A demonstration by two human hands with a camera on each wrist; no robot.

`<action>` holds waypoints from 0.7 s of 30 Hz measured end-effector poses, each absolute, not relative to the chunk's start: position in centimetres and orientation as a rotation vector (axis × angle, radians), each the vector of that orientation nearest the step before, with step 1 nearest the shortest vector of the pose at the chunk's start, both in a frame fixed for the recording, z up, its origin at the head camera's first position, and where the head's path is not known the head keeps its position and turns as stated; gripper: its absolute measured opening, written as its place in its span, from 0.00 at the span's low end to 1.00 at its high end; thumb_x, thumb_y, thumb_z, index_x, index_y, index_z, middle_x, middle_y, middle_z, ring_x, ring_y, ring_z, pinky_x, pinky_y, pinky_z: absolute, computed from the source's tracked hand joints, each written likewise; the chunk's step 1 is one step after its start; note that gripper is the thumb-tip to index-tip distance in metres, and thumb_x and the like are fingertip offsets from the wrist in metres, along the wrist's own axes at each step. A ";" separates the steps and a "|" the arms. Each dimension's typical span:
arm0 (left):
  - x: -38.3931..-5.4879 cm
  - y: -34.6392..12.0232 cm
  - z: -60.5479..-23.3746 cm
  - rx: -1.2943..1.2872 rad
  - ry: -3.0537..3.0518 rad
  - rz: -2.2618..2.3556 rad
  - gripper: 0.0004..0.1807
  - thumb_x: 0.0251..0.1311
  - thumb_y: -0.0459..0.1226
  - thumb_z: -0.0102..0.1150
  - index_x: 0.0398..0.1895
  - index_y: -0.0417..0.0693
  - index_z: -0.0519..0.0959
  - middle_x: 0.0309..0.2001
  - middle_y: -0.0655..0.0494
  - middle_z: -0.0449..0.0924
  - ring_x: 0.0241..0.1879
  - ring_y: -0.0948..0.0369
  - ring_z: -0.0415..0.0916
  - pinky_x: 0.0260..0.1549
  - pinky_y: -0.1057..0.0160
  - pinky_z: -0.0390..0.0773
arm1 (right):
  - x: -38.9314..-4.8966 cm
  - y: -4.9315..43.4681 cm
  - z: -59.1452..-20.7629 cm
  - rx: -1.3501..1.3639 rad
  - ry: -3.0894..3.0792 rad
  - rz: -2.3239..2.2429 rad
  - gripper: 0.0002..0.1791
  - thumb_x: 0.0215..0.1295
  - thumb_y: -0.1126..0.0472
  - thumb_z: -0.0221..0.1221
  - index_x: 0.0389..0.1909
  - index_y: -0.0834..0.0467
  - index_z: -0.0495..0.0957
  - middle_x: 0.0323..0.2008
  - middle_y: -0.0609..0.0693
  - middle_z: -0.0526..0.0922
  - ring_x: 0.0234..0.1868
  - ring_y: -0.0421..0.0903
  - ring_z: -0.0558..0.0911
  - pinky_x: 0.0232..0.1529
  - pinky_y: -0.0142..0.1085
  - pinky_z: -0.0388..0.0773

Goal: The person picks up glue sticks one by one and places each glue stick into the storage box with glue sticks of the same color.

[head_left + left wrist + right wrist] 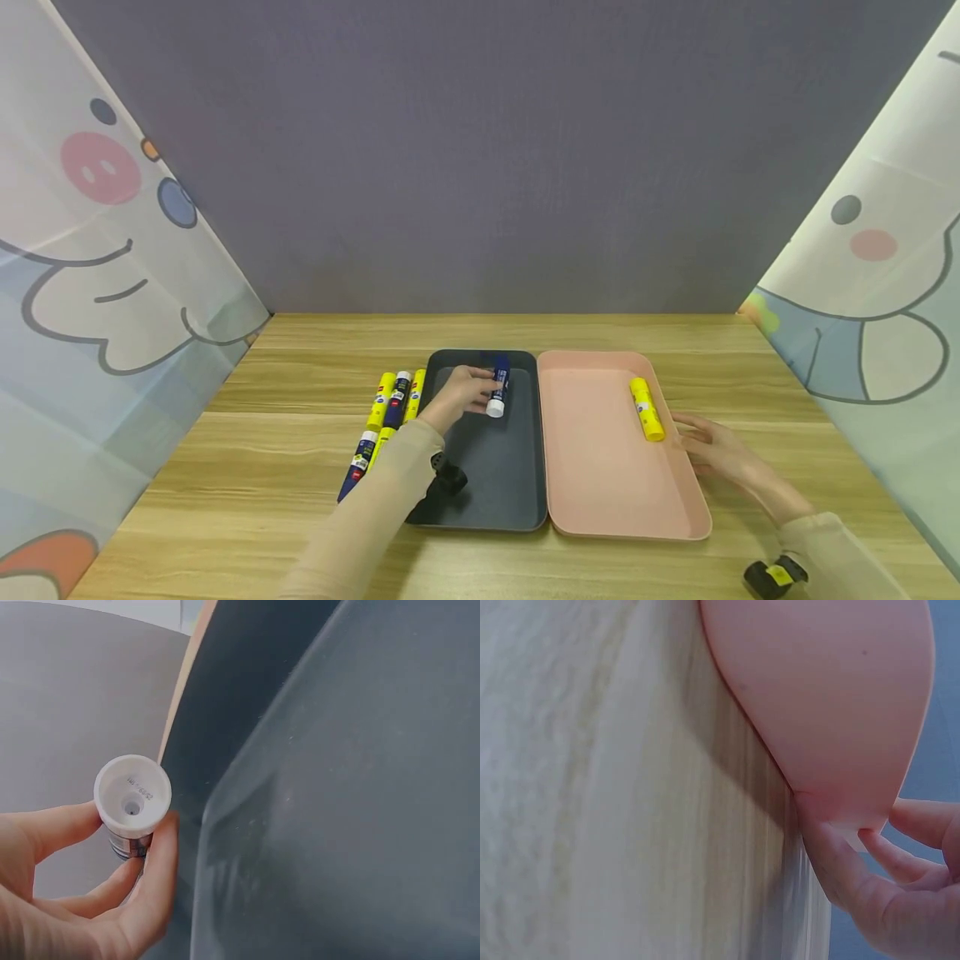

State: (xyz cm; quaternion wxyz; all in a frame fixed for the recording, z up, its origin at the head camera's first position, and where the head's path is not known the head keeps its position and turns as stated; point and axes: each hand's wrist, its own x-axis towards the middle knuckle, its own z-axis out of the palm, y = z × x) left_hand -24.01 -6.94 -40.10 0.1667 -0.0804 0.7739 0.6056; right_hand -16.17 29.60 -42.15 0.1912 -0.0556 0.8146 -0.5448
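Note:
My left hand [467,390] pinches a dark blue glue stick [499,385] between thumb and fingers, over the upper part of the dark grey tray [495,492]. Its white end [133,796] faces the camera in the left wrist view. At the pink tray [600,492], my right hand [712,450] rests its fingers against the outer right side, with the thumb at the rim in the right wrist view. A yellow glue stick [647,408] lies inside that tray along its right wall.
Left of the grey tray, several yellow and dark blue glue sticks [397,400] lie in rows on the wooden table [247,450], partly hidden by my left forearm. The two trays stand side by side. A grey panel [495,167] rises behind the table.

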 end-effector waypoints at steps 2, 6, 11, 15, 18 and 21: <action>-24.1 -6.7 -40.3 -0.239 2.182 1.732 0.21 0.54 0.33 0.57 0.51 0.32 0.70 0.41 0.39 0.75 0.33 0.54 0.76 0.33 0.57 0.78 | -16.2 29.6 -42.2 -0.150 2.287 -1.533 0.35 0.65 0.58 0.49 0.62 0.75 0.44 0.54 0.77 0.62 0.48 0.59 0.75 0.42 0.45 0.76; -24.2 -6.2 -40.6 -0.258 2.170 1.733 0.21 0.53 0.32 0.57 0.50 0.31 0.70 0.38 0.40 0.75 0.32 0.54 0.76 0.32 0.57 0.79 | -16.3 29.6 -42.2 -0.147 2.282 -1.539 0.36 0.65 0.57 0.49 0.62 0.75 0.44 0.54 0.77 0.62 0.48 0.59 0.74 0.42 0.46 0.76; -24.5 -5.7 -40.9 -0.273 2.167 1.718 0.21 0.52 0.31 0.58 0.50 0.31 0.70 0.35 0.42 0.75 0.30 0.54 0.77 0.30 0.58 0.79 | -16.3 29.7 -42.3 -0.144 2.287 -1.537 0.36 0.65 0.57 0.49 0.62 0.75 0.45 0.54 0.77 0.61 0.49 0.61 0.73 0.42 0.46 0.75; -24.6 -5.4 -41.2 -0.289 2.160 1.710 0.21 0.51 0.31 0.58 0.49 0.31 0.70 0.33 0.44 0.74 0.29 0.55 0.77 0.29 0.58 0.79 | -16.3 29.7 -42.2 -0.142 2.293 -1.534 0.36 0.64 0.58 0.49 0.62 0.75 0.45 0.54 0.77 0.61 0.50 0.62 0.72 0.43 0.46 0.75; -24.7 -5.2 -41.4 -0.297 2.156 1.706 0.20 0.51 0.31 0.58 0.49 0.31 0.71 0.33 0.44 0.74 0.28 0.55 0.76 0.29 0.58 0.79 | -16.3 29.6 -42.2 -0.151 2.289 -1.541 0.35 0.64 0.58 0.50 0.62 0.75 0.45 0.54 0.77 0.61 0.50 0.62 0.72 0.43 0.46 0.75; -24.8 -5.1 -41.5 -0.296 2.152 1.706 0.20 0.51 0.31 0.58 0.48 0.31 0.71 0.33 0.44 0.74 0.28 0.56 0.76 0.29 0.59 0.79 | -16.3 29.6 -42.1 -0.157 2.289 -1.546 0.35 0.64 0.58 0.50 0.62 0.75 0.45 0.54 0.77 0.61 0.49 0.62 0.73 0.42 0.46 0.76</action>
